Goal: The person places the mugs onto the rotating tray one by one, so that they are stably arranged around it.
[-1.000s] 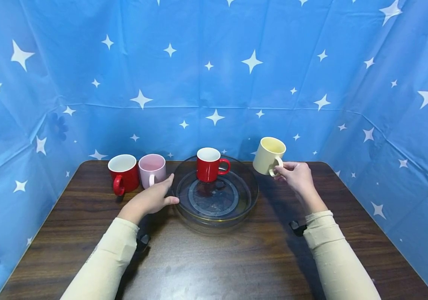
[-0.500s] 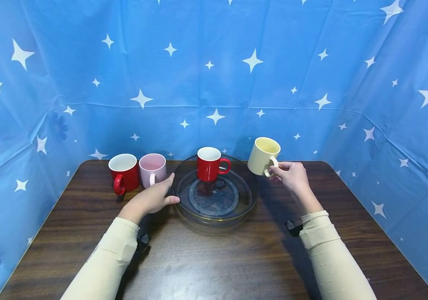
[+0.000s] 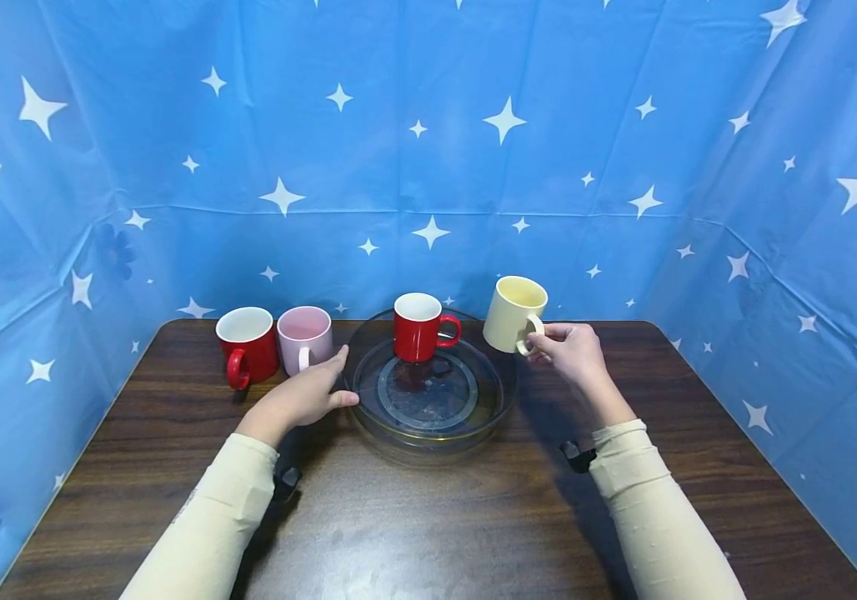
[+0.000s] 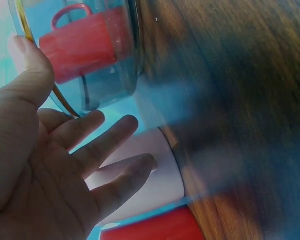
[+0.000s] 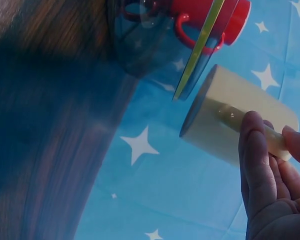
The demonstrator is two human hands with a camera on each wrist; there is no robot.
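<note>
A clear glass bowl [image 3: 432, 440] stands at the back of the table, with a small red mug [image 3: 415, 337] upright inside it. My left hand [image 3: 301, 400] rests at the bowl's left rim, thumb toward the bowl and fingers spread; in the left wrist view the fingers [image 4: 117, 137] look straight. By its handle, my right hand [image 3: 571, 354] pinches a pale yellow mug [image 3: 507, 321], slightly tilted and raised. In the right wrist view the yellow mug [image 5: 230, 115] hangs just outside the bowl's rim [image 5: 197, 55], apart from it.
A pink mug [image 3: 305, 333] stands just beyond my left hand, beside a larger red mug [image 3: 250, 342] at the far left. Dark wooden table [image 3: 428, 533] extends toward me. A blue star-patterned curtain [image 3: 368, 167] surrounds the back and sides.
My right hand has carried the yellow mug left, to above the bowl's right back edge. The left hand, bowl and other mugs stay where they were.
</note>
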